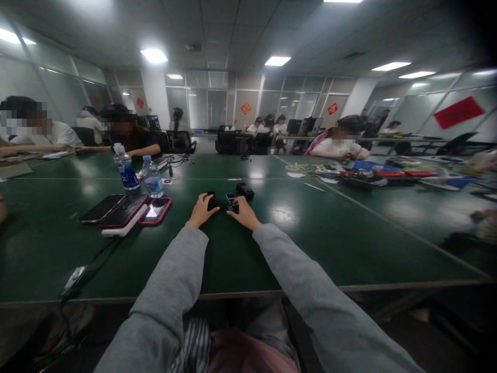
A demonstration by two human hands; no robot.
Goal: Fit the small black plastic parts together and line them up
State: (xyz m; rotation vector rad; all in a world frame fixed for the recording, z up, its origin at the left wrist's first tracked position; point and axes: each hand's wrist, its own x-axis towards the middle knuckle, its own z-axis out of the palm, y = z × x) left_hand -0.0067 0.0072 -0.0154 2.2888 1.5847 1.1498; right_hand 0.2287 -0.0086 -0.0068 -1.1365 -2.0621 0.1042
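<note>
At the green table [223,254], my left hand [200,211] holds a small black piece [212,200] between thumb and fingers, and my right hand [244,212] grips a small device [230,197]. The two things are near but not touching, so I judge the work is underway, neither being set aside. Just beyond lies a dark box [245,190]; whether it is finished, I cannot tell.

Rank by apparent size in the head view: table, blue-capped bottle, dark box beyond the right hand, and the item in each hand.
1. Green table
2. Blue-capped bottle
3. Dark box
4. Unranked: dark item in left hand, small item in right hand; fingers partly cover both.
</note>
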